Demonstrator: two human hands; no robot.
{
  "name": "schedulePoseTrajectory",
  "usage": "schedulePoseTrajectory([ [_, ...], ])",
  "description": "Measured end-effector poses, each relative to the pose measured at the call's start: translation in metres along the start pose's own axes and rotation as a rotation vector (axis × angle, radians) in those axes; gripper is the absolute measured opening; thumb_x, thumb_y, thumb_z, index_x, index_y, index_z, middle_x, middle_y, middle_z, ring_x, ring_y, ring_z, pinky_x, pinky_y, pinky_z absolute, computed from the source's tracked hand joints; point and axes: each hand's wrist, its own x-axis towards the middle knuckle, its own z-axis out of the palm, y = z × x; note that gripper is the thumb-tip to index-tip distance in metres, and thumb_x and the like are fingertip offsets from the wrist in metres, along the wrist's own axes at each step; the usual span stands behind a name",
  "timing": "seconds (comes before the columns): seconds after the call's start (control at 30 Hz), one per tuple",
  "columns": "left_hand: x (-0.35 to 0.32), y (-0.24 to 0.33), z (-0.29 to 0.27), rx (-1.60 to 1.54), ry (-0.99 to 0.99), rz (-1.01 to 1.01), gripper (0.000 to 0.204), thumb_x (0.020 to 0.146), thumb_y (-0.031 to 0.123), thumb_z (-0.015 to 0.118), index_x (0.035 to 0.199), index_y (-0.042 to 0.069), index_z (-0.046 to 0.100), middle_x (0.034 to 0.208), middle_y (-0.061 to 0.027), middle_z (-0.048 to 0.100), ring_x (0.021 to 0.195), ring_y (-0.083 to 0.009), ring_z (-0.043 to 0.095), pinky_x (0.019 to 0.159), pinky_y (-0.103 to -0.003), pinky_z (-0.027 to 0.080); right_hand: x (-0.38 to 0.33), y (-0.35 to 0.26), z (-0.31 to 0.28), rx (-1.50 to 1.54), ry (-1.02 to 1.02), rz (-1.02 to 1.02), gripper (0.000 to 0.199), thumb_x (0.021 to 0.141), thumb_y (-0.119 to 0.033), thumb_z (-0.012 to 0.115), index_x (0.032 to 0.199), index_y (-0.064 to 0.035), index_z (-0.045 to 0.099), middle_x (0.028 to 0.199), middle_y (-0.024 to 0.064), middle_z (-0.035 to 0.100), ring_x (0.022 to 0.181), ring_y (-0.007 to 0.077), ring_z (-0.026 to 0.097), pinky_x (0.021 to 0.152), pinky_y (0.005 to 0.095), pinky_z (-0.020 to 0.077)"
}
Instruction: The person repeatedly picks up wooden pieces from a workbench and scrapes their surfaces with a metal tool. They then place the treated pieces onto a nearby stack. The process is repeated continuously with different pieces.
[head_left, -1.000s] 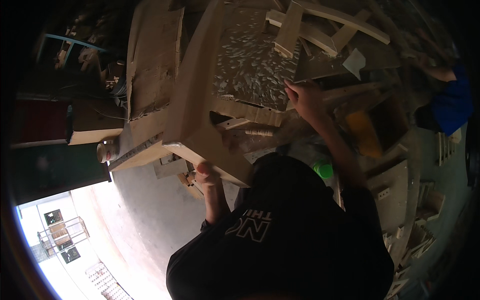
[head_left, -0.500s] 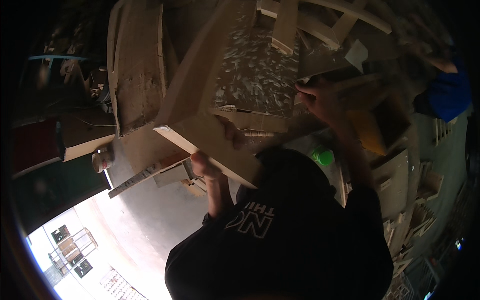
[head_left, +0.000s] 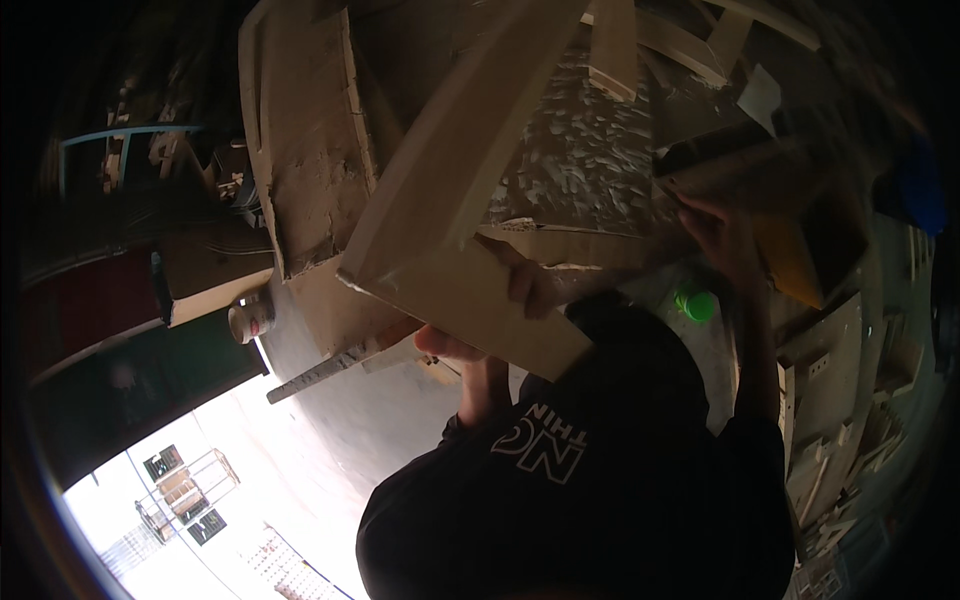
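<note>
My left hand [head_left: 447, 345] is wrapped around the near end of a long pale wooden piece [head_left: 440, 180], its thumb on the left edge and its fingers on the right side. The piece rises from in front of my chest toward the top of the view, and its near part bends off at an angle. To the right, my right hand [head_left: 712, 225] is raised with its fingers curled together, close to a dark open box [head_left: 725, 165]. Shadow and blur hide whatever those fingers may hold. Below the right hand is a green round object [head_left: 695, 304].
Cardboard [head_left: 315, 180] stands left of the wooden piece. A surface strewn with pale flakes [head_left: 580, 160] lies beyond it, with wooden slats [head_left: 612, 50] at the top. A yellow container [head_left: 790, 255] is at right, a cylindrical tub [head_left: 250, 318] at left. A blue garment [head_left: 922, 190] shows far right.
The whole view has shifted, so most things appear further right and slightly lower. My right hand has drawn away to the right from the wooden piece. The left hand keeps its hold.
</note>
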Motion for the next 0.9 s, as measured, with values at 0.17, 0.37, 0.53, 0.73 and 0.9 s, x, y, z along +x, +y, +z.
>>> schedulePoseTrajectory([
  [0.17,0.007,-0.003,0.004,0.122,-0.049,-0.063,0.093,0.078,0.065,0.065,0.141,0.004,0.032,0.13,-0.0169,0.048,0.095,-0.0187,0.054,0.064,-0.031,0.047,-0.03,0.01,-0.012,-0.058,0.024,0.069,0.025,0.084,-0.011,0.068,0.109,-0.0035,0.068,0.093,0.0153,0.071,0.078,0.0194,0.069,0.07,0.0302,0.0509],
  [0.37,0.002,-0.01,0.017,0.139,-0.164,-0.097,0.092,0.078,0.063,0.067,0.137,0.0,0.035,0.127,-0.0175,0.049,0.097,-0.0193,0.055,0.061,-0.031,0.048,-0.094,0.022,-0.028,-0.161,0.159,0.293,0.026,0.087,-0.014,0.062,0.111,-0.0022,0.065,0.102,0.0172,0.067,0.087,0.0277,0.066,0.076,0.0366,0.0493],
  [0.53,-0.013,-0.055,0.058,0.045,-0.091,0.0,0.096,0.073,0.064,0.071,0.135,0.0,0.036,0.105,-0.0165,0.053,0.082,-0.0264,0.055,0.062,-0.038,0.043,-0.188,0.053,0.001,-0.107,0.491,0.122,0.025,0.091,-0.009,0.053,0.111,0.0016,0.062,0.089,0.015,0.064,0.083,0.0273,0.062,0.078,0.0381,0.0467],
  [0.73,-0.021,-0.101,0.143,0.054,-0.495,0.069,0.095,0.071,0.065,0.073,0.132,0.0,0.039,0.099,-0.0118,0.054,0.08,-0.0233,0.056,0.061,-0.036,0.043,-0.268,-0.048,0.015,1.219,0.484,0.396,0.04,0.099,-0.038,0.049,0.097,0.0013,0.058,0.087,0.0074,0.061,0.09,0.0163,0.062,0.081,0.0327,0.0478],
  [0.9,-0.05,-0.136,0.219,-0.021,-0.655,0.028,0.095,0.067,0.062,0.076,0.134,0.006,0.039,0.107,-0.0089,0.055,0.094,-0.0233,0.052,0.076,-0.04,0.041,-0.33,-0.073,-0.046,1.023,0.666,0.122,0.024,0.091,-0.026,0.064,0.087,-0.0057,0.052,0.083,0.0015,0.057,0.083,0.0115,0.062,0.071,0.0255,0.0484],
])
